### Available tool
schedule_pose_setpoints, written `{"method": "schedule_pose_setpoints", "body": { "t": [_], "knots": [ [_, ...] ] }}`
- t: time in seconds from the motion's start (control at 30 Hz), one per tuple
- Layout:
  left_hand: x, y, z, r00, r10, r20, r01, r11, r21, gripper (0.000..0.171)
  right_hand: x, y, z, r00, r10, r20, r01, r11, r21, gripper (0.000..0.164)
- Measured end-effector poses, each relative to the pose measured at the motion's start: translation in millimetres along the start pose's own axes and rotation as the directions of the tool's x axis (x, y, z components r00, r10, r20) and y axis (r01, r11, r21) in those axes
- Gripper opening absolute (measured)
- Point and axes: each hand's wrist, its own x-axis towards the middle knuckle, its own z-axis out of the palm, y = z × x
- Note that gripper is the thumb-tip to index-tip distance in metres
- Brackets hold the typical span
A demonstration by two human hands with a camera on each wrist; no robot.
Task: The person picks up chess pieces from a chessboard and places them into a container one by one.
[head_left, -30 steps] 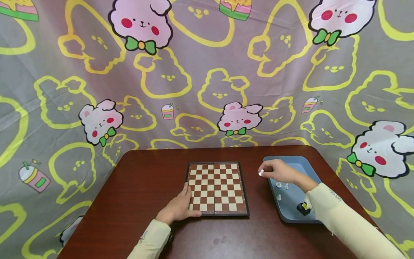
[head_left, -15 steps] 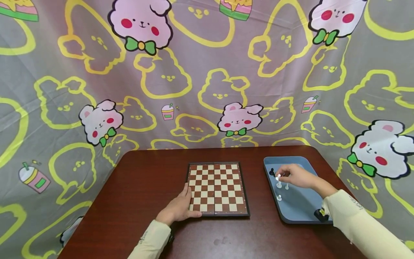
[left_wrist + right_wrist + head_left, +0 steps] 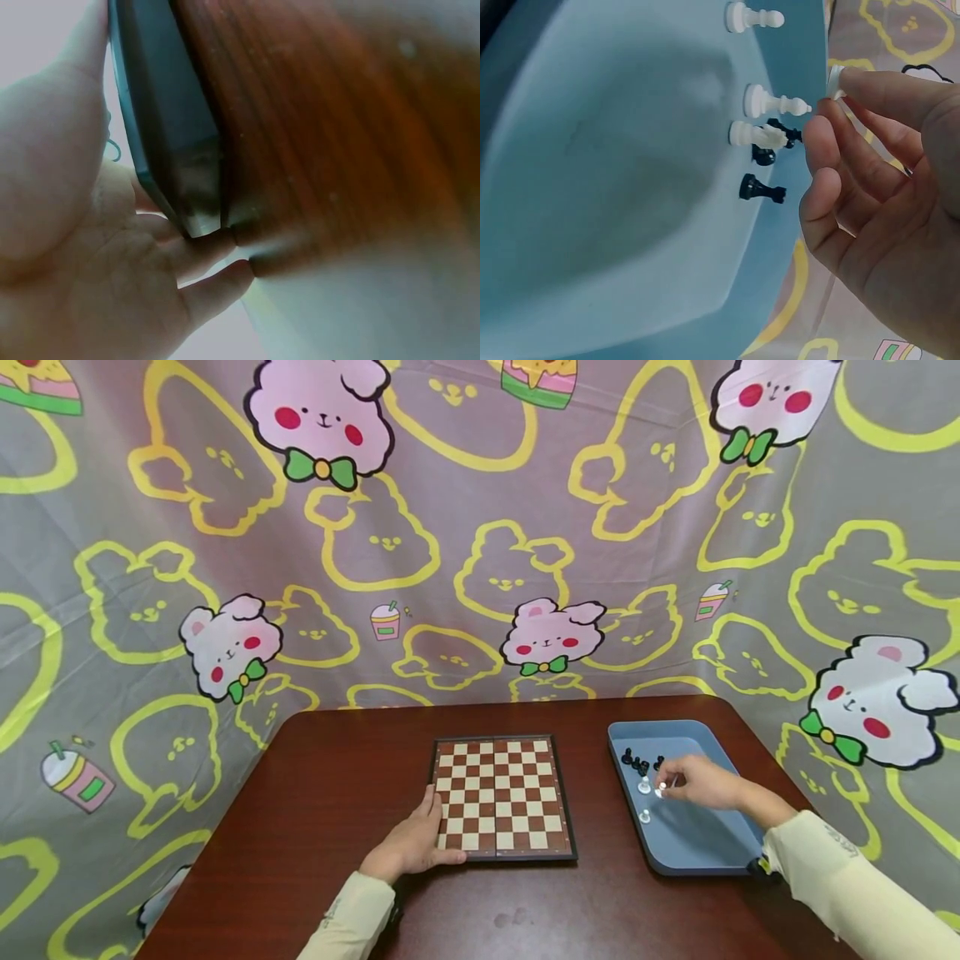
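Note:
A folding chessboard (image 3: 497, 797) with brown and cream squares lies flat on the table. My left hand (image 3: 408, 847) rests against its near left corner, fingers along the left side and thumb at the front edge. In the left wrist view the board's dark side (image 3: 169, 112) lies between the thumb and the other fingers. My right hand (image 3: 701, 783) is over the blue tray (image 3: 701, 860). It pinches a small white chess piece (image 3: 835, 81), mostly hidden by the fingertips. Below in the tray stand a white pawn (image 3: 754, 16), a white bishop (image 3: 776, 103) and a white knight (image 3: 757, 135).
Several black chess pieces are at the tray's far left, among them a black rook (image 3: 762, 189). The tray stands on the right of the brown table (image 3: 337, 777). A patterned curtain (image 3: 442, 560) hangs behind and along both sides.
My right hand has moved from the tray's left rim rightward and nearer, over the tray, with the white piece in its fingers. The left hand stays at the board's corner.

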Motion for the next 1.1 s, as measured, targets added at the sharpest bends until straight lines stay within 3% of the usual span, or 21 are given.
{"method": "schedule_pose_setpoints", "body": {
  "t": [0.67,1.1],
  "knots": [
    [-0.2,2.7,-4.0,1.000,0.001,0.000,-0.001,1.000,0.008,0.117,-8.6,10.3,7.7,0.997,0.055,0.053,-0.056,0.998,0.003,0.005],
    [-1.5,4.3,-2.5,1.000,-0.011,0.014,0.011,1.000,0.007,0.117,-21.0,6.4,-2.3,0.988,0.153,0.004,-0.153,0.988,-0.014,0.008]
  ]
}}
